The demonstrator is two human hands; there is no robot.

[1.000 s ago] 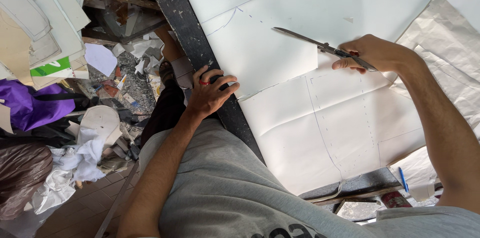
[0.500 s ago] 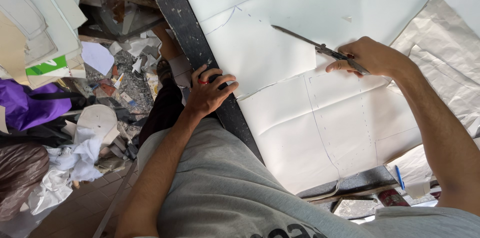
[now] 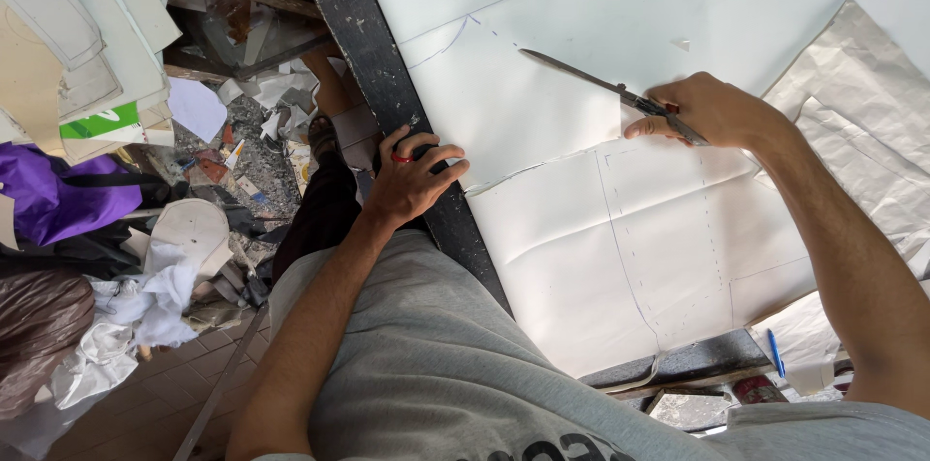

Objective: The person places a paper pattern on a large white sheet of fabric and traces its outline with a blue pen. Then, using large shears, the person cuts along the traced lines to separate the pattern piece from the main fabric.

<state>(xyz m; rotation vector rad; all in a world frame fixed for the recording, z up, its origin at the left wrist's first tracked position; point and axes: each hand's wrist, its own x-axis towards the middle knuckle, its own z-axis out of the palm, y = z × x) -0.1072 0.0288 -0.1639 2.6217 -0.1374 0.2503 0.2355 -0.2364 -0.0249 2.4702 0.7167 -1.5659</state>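
right hand (image 3: 712, 110) grips scissors (image 3: 605, 83), blades parted in white sheet (image 3: 542, 122) | left hand (image 3: 412, 180) clamps table edge (image 3: 387, 83) | cut partway; marked lines ahead uncut

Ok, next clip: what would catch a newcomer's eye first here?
The right hand working long scissors through a big white sheet on the table. The left hand grips the table's dark edge. Left of it, the floor is littered with paper scraps.
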